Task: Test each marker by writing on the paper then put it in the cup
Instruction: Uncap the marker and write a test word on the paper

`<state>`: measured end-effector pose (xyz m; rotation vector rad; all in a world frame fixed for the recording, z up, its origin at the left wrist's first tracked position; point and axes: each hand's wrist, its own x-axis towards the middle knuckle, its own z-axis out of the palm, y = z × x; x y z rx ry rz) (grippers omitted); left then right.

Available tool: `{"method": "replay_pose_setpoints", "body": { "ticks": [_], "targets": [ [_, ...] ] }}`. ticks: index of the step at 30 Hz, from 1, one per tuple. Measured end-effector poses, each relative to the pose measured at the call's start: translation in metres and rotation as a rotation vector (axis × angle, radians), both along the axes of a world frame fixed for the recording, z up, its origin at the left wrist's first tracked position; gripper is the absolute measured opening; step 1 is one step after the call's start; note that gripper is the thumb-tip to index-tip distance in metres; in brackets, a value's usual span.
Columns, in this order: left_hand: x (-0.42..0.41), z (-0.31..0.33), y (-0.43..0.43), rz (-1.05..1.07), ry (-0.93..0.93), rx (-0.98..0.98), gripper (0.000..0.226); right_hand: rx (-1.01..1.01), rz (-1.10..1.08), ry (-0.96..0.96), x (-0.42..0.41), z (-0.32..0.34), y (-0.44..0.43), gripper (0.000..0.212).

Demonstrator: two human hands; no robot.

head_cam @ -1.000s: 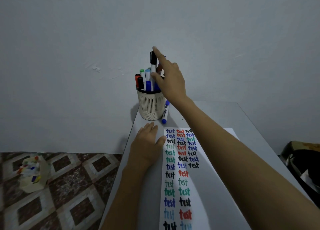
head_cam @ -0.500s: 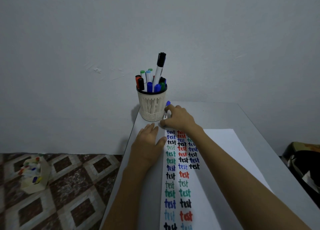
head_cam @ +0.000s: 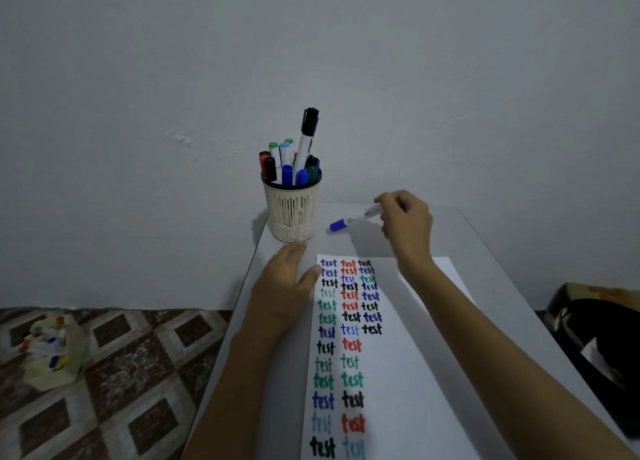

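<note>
My right hand [head_cam: 407, 219] has dropped from the cup [head_cam: 292, 214] and now pinches the blue-capped marker [head_cam: 350, 221], next for testing; my left hand [head_cam: 282, 288] stays spread flat.

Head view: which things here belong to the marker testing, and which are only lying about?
For the job:
blue marker, held in the right hand
paper with rows of "test"
cup holding markers
left hand, flat at the paper's edge

Lying about:
box of coloured items, far left
dark bag, far right
</note>
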<state>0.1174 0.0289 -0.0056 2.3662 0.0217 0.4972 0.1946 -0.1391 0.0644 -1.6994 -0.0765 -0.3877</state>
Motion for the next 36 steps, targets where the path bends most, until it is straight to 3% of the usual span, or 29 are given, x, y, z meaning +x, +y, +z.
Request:
{"method": "replay_pose_setpoints", "body": {
  "ticks": [3,5,9,13,16,19,29,36],
  "targets": [
    [-0.005,0.011,-0.010,-0.121,-0.123,-0.157,0.065,0.092,0.061,0.042,-0.017,0.003,-0.017,0.021],
    [-0.010,0.020,-0.021,-0.220,-0.139,-0.148,0.065,0.132,0.154,0.092,-0.032,0.002,-0.023,0.023],
    [-0.018,0.024,-0.042,-0.342,-0.100,-0.041,0.039,0.258,0.329,0.209,-0.058,0.001,-0.027,0.026],
    [-0.021,0.025,-0.048,-0.392,-0.029,-0.020,0.019,0.187,0.489,0.273,-0.076,-0.018,-0.026,0.031],
    [-0.025,0.026,-0.052,-0.429,0.092,-0.027,0.018,0.291,0.582,0.248,-0.078,-0.025,-0.030,0.026],
    [-0.027,0.032,-0.061,-0.433,0.128,-0.077,0.024,0.262,0.582,0.210,-0.075,-0.017,-0.040,0.028],
    [-0.034,0.048,-0.064,-0.510,-0.028,-0.244,0.018,0.226,0.702,0.114,-0.076,0.001,-0.054,0.031],
    [-0.031,0.042,-0.053,-0.438,-0.017,-0.108,0.027,0.185,0.561,0.100,-0.072,-0.001,-0.054,0.033]
  ]
}}
